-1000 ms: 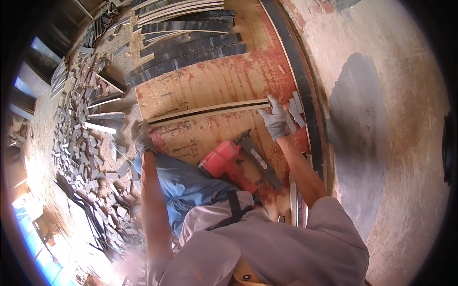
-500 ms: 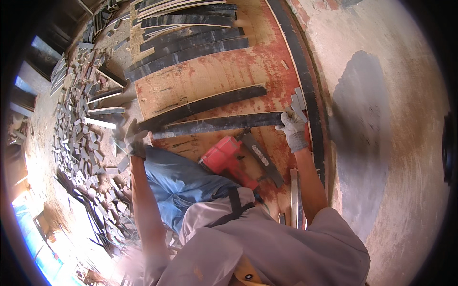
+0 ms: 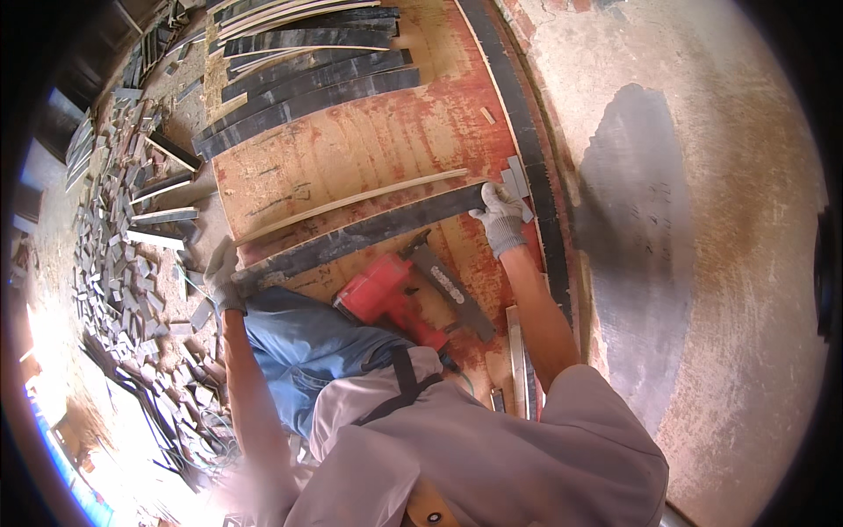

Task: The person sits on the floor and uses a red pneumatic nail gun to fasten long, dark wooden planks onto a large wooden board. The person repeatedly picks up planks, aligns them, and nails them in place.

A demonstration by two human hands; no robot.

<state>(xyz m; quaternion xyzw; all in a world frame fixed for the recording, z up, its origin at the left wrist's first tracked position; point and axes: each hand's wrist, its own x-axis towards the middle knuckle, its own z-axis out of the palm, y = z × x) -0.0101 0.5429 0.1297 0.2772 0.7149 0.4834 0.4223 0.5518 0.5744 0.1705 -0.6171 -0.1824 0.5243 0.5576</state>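
Two long wood strips lie across the reddish board in front of me. The nearer black-faced strip [image 3: 369, 230] lies flat, and my gloved right hand [image 3: 502, 218] grips its right end between thumb and fingers. Beyond it, a second strip [image 3: 351, 205] is turned up on edge, showing a pale narrow side. My gloved left hand [image 3: 223, 277] is at the left ends, its slightly blurred fingers against the turned-up strip. A red nail gun [image 3: 378, 288] with a dark magazine rests on the board, between the nearer strip and my body.
More black-faced strips [image 3: 307, 105] are stacked across the board's far end. A dark strip [image 3: 532, 149] runs along its right edge, with small grey pieces [image 3: 516, 178] beside it. Many cut offcuts [image 3: 118, 272] cover the floor at left. Bare concrete [image 3: 729, 263] lies to the right.
The farther strip has gone from lying black face up to standing on its edge. The whole view has shifted, so the scene sits further left. My right hand remains at the nearer strip's end.
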